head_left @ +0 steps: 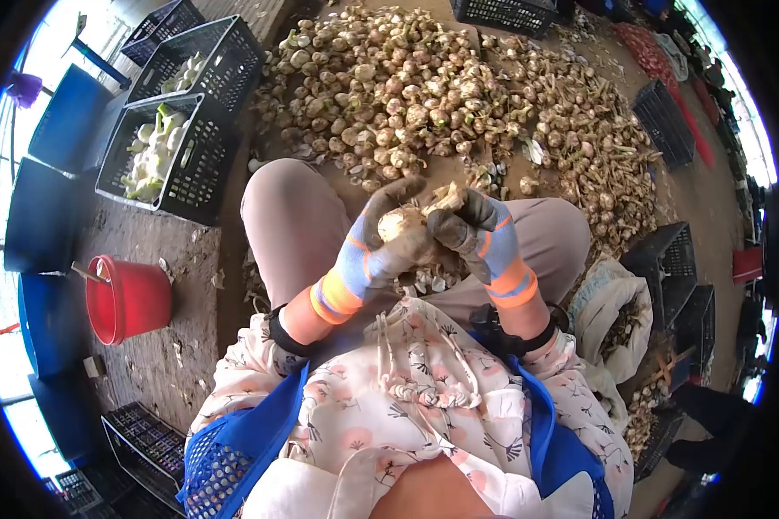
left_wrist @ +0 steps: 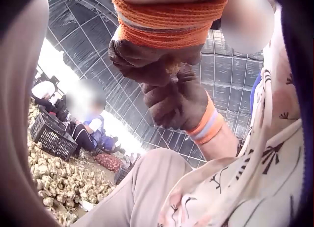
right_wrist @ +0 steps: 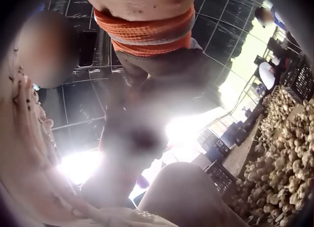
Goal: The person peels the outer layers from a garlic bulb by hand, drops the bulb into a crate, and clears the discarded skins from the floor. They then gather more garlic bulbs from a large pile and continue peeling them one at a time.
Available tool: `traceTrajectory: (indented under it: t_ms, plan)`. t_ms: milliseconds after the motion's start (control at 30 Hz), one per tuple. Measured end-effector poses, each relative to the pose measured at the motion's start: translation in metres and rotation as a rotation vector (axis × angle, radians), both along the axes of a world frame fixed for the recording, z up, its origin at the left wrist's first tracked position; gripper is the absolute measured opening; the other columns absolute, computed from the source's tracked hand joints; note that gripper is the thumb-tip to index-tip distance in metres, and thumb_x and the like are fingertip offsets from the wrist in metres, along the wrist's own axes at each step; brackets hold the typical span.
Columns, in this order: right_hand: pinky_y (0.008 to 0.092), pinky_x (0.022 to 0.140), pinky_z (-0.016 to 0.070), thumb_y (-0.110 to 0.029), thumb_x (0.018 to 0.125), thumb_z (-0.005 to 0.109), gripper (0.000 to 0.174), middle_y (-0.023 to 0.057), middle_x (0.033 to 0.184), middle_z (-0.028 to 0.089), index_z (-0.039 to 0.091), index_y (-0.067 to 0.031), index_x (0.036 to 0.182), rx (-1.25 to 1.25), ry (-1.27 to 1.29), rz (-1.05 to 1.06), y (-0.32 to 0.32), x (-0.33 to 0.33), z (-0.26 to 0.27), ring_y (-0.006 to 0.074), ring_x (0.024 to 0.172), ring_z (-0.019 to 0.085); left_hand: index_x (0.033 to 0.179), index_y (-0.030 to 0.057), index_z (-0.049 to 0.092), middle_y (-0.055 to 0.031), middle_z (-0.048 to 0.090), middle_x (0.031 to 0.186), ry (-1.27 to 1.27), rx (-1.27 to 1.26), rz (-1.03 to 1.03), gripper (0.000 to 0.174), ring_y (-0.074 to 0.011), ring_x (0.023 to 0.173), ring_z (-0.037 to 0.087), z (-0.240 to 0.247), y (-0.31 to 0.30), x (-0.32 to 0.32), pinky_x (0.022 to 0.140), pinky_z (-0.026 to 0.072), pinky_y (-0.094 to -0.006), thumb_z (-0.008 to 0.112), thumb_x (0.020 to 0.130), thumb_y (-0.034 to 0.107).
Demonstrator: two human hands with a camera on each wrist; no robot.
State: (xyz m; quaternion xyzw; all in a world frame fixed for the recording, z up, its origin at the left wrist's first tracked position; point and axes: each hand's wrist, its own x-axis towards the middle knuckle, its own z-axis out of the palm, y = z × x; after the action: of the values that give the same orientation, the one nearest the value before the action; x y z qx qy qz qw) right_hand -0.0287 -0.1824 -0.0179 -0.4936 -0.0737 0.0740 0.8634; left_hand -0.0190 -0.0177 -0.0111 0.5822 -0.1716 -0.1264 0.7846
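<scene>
My gloved left hand point(head_left: 374, 240) holds a garlic bulb point(head_left: 398, 223) above my lap, its fingers curled round the pale bulb. Close against it, my gloved right hand point(head_left: 483, 232) pinches the dry, papery stalk point(head_left: 446, 198) beside the bulb. Both gloves are blue and orange with dark, dirty palms. From below, in the left wrist view, the left hand point(left_wrist: 149, 60) and right hand point(left_wrist: 176, 102) meet, with a bit of tan husk point(left_wrist: 174, 68) showing between them. A bright blur covers most of the hands' work in the right wrist view.
A big heap of garlic bulbs point(head_left: 389, 95) spreads ahead of my knees. Left stand black crates point(head_left: 201, 164) with cleaned white garlic and a red bucket point(head_left: 143, 298). A white sack point(head_left: 599, 316) and black crates point(head_left: 662, 255) are at right. People point(left_wrist: 93, 129) sit beyond the heap.
</scene>
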Motion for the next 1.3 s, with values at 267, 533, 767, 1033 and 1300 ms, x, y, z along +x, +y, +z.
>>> traceTrajectory:
  t_ms: [267,533,767,1033,1300]
  plan:
    - [0.0226,0.065,0.0464,-0.019,0.078,0.063,0.030,0.0034,0.088,0.059,0.056,-0.0002,0.100,-0.138,0.119,-0.028,-0.004,0.010,-0.002,0.0090,0.075,0.055,0.118,0.0040,0.039,-0.0047,0.057,0.076,0.352,-0.142,-0.105,0.050,-0.0074,0.052,0.048,-0.009,-0.007,0.014,0.042,0.0361,-0.0196,0.047,0.086,0.042]
    - [0.0209,0.055,0.0458,-0.015,0.079,0.059,0.017,0.0012,0.077,0.060,0.059,-0.0054,0.093,-0.032,0.273,-0.115,-0.002,0.024,-0.002,0.0094,0.064,0.056,0.109,0.0013,0.044,-0.0072,0.054,0.093,0.262,-0.231,0.081,0.050,-0.0121,0.080,0.053,-0.012,-0.015,0.029,0.067,0.0444,-0.0234,0.065,0.076,0.032]
    - [0.0248,0.067,0.0452,0.005,0.074,0.049,0.024,0.0067,0.084,0.061,0.055,0.0025,0.097,-1.126,-0.280,-0.421,-0.012,0.021,-0.075,0.0146,0.074,0.056,0.098,0.0032,0.051,-0.0054,0.057,0.068,0.645,-0.281,-0.260,0.045,-0.0092,0.054,0.053,-0.022,0.003,0.041,0.046,0.0435,-0.0198,0.056,0.081,0.044]
    - [0.0262,0.063,0.0480,-0.007,0.076,0.055,0.025,0.0080,0.087,0.060,0.054,0.0010,0.100,-0.329,-0.016,-0.189,-0.010,0.024,-0.032,0.0148,0.068,0.057,0.097,0.0068,0.055,-0.0037,0.058,0.071,0.539,-0.020,-0.137,0.049,-0.0071,0.047,0.048,0.005,-0.003,0.042,0.039,0.0385,-0.0170,0.043,0.084,0.053]
    - [0.0234,0.068,0.0441,-0.005,0.076,0.060,0.018,0.0064,0.086,0.059,0.059,0.0025,0.092,-0.218,0.041,-0.218,-0.004,0.021,-0.027,0.0116,0.076,0.054,0.117,0.0031,0.038,-0.0072,0.055,0.092,0.063,-0.097,0.279,0.058,-0.0181,0.074,0.056,-0.046,-0.025,0.027,0.065,0.0499,-0.0303,0.066,0.075,0.031]
